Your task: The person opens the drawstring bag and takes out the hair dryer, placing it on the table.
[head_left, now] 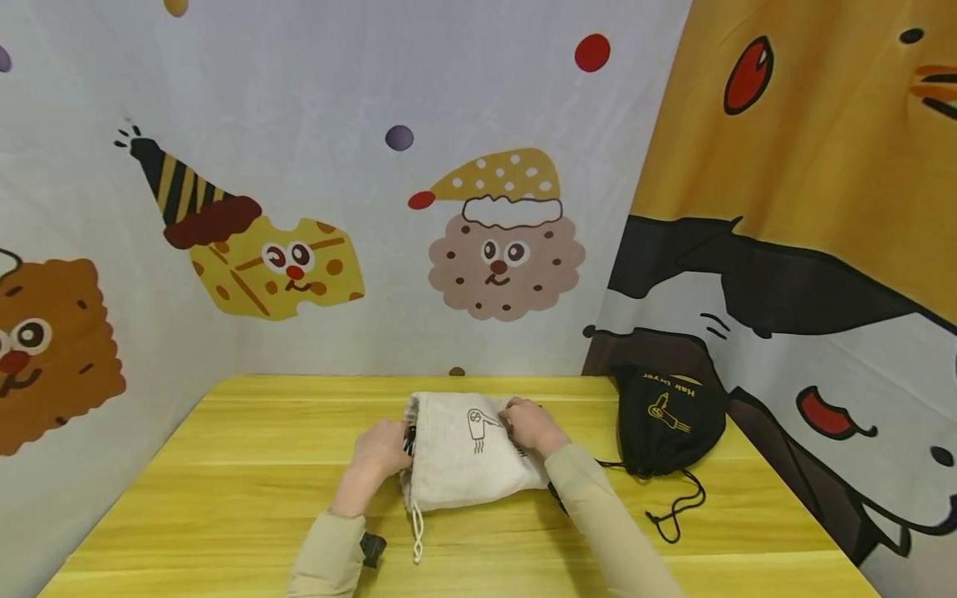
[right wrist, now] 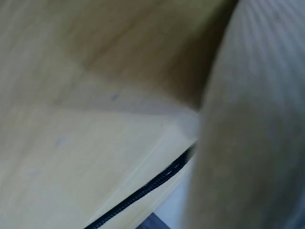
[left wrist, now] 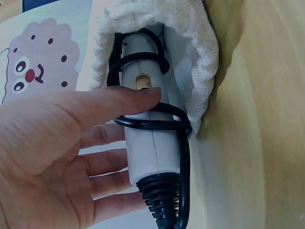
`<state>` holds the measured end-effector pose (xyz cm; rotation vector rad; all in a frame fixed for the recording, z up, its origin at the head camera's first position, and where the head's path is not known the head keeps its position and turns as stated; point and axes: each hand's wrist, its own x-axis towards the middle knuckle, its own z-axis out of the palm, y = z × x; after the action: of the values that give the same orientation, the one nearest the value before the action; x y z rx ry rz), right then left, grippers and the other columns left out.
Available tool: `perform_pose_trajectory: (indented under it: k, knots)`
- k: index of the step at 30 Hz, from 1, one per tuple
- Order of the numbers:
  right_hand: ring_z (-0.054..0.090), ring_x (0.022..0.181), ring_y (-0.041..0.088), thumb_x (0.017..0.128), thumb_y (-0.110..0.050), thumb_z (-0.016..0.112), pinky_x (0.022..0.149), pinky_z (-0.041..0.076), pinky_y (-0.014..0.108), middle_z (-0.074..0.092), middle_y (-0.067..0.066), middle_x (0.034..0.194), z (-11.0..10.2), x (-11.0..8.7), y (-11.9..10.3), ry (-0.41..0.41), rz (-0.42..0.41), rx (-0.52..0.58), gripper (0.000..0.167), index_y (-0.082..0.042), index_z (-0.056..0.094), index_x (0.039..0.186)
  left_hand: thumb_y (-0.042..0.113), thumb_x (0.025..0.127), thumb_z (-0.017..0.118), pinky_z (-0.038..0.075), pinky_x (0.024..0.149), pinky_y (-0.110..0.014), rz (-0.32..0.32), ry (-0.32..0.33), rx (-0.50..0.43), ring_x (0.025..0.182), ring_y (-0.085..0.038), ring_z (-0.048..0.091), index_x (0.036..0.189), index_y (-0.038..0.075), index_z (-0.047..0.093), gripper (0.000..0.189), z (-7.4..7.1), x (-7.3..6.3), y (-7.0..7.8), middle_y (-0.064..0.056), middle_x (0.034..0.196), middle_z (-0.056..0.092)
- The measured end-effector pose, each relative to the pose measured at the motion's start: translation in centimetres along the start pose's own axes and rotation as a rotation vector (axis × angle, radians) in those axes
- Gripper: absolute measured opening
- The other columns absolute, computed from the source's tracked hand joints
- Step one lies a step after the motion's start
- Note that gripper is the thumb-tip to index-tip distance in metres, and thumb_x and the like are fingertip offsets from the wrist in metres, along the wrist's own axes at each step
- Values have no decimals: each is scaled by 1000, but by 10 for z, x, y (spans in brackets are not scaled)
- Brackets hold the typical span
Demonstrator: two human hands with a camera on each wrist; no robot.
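Note:
A cream drawstring bag (head_left: 449,465) with a printed hair dryer lies on the table, its mouth toward the left. Inside that mouth is a hair dryer (left wrist: 150,152), its pale handle wrapped in black cord and poking out. My left hand (head_left: 381,453) grips the handle, thumb across it near the switch and fingers behind. The dryer's head is hidden in the cloth. At the bag's right end, my right hand (head_left: 532,425) holds the fabric with bent fingers. Blurred beige cloth (right wrist: 257,133) fills the right wrist view's right side, and that hand does not show there.
A black drawstring bag (head_left: 669,423) marked "Hair Dryer" lies at the right, its black cord (head_left: 676,507) trailing toward the front. The cream bag's white drawstring (head_left: 417,536) hangs forward onto the wooden table (head_left: 224,498). Cartoon-printed curtains (head_left: 314,108) stand behind and beside it.

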<state>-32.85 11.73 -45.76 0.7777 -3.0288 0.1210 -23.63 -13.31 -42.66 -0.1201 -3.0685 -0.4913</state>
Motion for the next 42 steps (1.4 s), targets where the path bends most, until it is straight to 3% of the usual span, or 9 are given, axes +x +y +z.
perform_pose_trajectory:
  k: [8,26,31,38,42]
  knots:
    - [62,96,25,94,-12,56,81,54,40,63,9,109,-2,-1,-9,-12,36,-83,21,-14,71,108,9,71,74,41,51,-32,-3,6,-15,62,-19,51,84,5,62,17,0,0,-1,-8,74,59]
    - [62,95,25,95,-13,55,80,54,41,62,10,109,-5,2,-7,-14,42,-66,20,-13,71,106,9,70,75,38,51,-30,15,8,-27,61,-18,48,83,6,62,19,-4,2,0,-6,71,56]
    - [61,94,24,95,-13,55,79,54,41,62,9,107,-4,2,-7,-14,52,-71,20,-13,71,106,8,68,75,32,51,-28,27,9,-33,59,-17,42,74,8,55,21,-5,0,0,-4,66,49]
    - [61,97,24,94,-14,57,79,54,40,61,9,111,-3,0,-7,-30,49,-70,20,-12,70,109,6,66,73,22,51,-26,23,0,-47,56,-13,28,63,14,35,39,-4,-2,0,1,61,28]
    - [61,100,25,93,-14,57,80,54,41,61,9,113,-1,-1,-6,-30,41,-68,19,-13,70,107,7,66,74,23,51,-26,16,-6,-42,57,-14,30,65,13,39,35,-4,-3,0,1,62,32]
